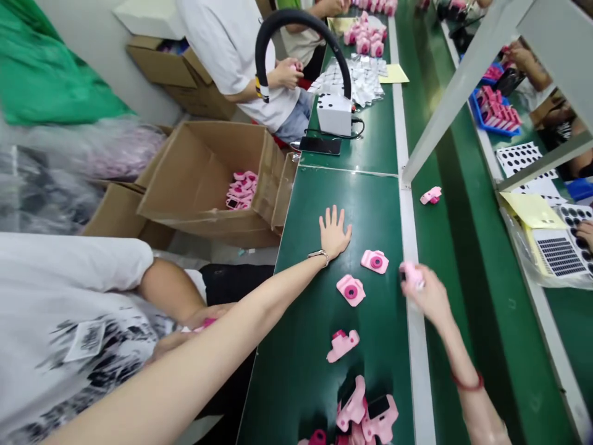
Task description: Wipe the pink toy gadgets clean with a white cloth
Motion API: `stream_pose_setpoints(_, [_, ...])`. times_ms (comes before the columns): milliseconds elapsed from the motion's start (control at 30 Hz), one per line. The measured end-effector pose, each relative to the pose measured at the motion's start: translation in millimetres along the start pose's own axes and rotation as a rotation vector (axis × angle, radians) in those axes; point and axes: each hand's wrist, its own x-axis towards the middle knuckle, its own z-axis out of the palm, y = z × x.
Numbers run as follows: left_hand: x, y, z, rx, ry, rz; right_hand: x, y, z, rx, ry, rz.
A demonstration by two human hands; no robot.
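Observation:
My left hand [334,233] lies flat on the green workbench [315,198], fingers spread, with nothing in it. Over the white rail at the bench's right side, my right hand [430,296] grips a pink toy camera [409,275], slightly blurred. Just below my left hand lie two more toy cameras, one lens up [375,261] and another [351,290] beside it. Further down, a third toy camera [343,345] rests on its side. A pile of toy cameras [377,417] is at the bottom, partly cut off by the frame.
A green conveyor belt [477,296] runs along the right, carrying one toy camera [430,195]. A slanted white post [458,99] rises beside it. An open cardboard box [185,204] holds pink pieces. A co-worker [69,334] sits close at left. A black-hooped white device [334,114] stands ahead.

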Motion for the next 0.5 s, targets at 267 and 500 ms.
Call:
stream_pose_setpoints(267, [-1,4,-6.0,0.000,-0.032,-0.006,-24,-27,29,0.084,-0.353,-0.187])
stream_pose_setpoints(500, [0,2,-6.6,0.034,-0.022,0.005,184,-41,-66,0.162,0.411,0.226])
